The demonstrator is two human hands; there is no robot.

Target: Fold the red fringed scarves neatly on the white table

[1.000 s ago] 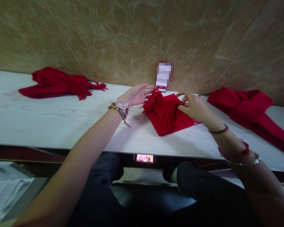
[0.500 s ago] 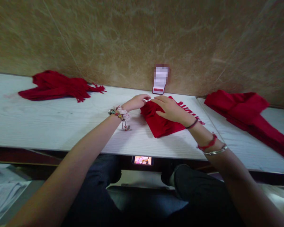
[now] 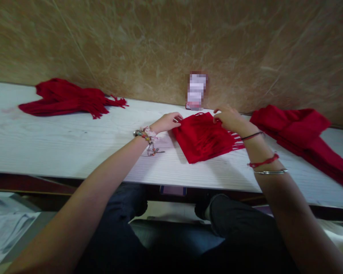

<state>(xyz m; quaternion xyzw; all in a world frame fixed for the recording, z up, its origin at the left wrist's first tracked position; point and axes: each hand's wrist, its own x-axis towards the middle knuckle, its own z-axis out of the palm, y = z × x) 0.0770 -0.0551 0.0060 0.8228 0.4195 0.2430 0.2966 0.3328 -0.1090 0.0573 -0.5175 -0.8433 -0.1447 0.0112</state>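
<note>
A folded red fringed scarf lies in the middle of the white table. My left hand pinches its far left corner, fingers closed on the cloth. At the scarf's far right corner, my right hand grips the edge with curled fingers. The scarf's fringe spreads toward the right, under my right wrist. Both wrists carry bracelets.
A pile of red scarves lies at the far left, and another red pile at the right. A small card stand leans against the brown marbled wall. A phone sits under the table's front edge, above my knees.
My right hand has slid from the scarf's middle to its far right corner, and the scarf now lies flatter with its fringe laid across it. The left hand has stayed at the left corner.
</note>
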